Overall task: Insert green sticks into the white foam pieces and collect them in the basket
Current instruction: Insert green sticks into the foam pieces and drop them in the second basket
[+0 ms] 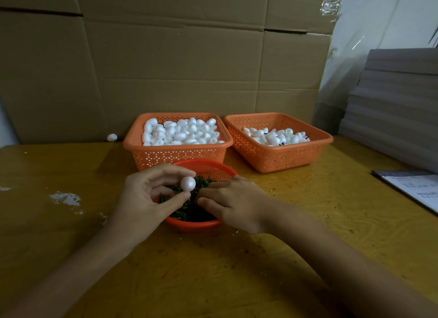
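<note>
Two hands meet over the round red basket (194, 225): left hand (142, 199) pinches a white foam piece (188, 182) above its green sticks (189, 213); right hand (233, 205), fingers curled, probes them, grasp indiscernible; best isolate one stick, then push it in straight.

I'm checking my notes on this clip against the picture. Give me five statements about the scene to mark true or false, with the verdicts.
1. The left hand pinches a white foam piece. True.
2. The right hand reaches into a basket. False: its fingers are in the red bowl of green sticks.
3. The left basket is fuller than the right basket. True.
4. Both baskets are blue. False: they are orange.
5. A stray foam piece lies on the table by the cardboard. True.
</note>
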